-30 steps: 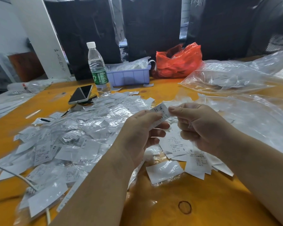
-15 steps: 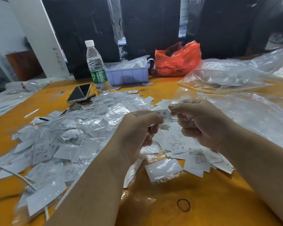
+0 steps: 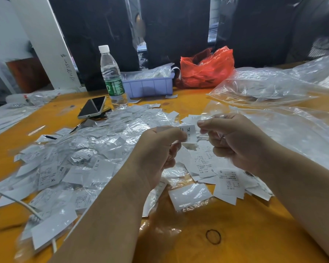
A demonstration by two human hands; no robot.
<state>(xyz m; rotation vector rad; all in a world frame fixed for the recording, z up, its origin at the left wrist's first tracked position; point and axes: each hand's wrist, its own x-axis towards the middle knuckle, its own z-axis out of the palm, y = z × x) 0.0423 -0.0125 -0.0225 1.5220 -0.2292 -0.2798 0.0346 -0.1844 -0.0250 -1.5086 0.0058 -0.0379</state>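
While I hold it over the orange table (image 3: 235, 234), XL tag (image 3: 189, 132): a small white printed paper slip, raised between both grips above a few loose slips.
Left grip (image 3: 158, 149): closed, thumb and forefinger pinching the XL tag by its left end.
Right grip (image 3: 234, 141): closed, pinching what looks like a thin clear plastic sleeve (image 3: 205, 117) at the tag's right edge.
Paper and film: featherlight and limp, and the paper creases easily. The film looks slippery and clingy, so I'd hold both by their edges.
Edges: a heap of sleeved tags (image 3: 80, 162) on the left and crumpled clear bags (image 3: 292, 133) on the right, both close.
Open room: bare table nearest me, around a black rubber band (image 3: 213, 236).
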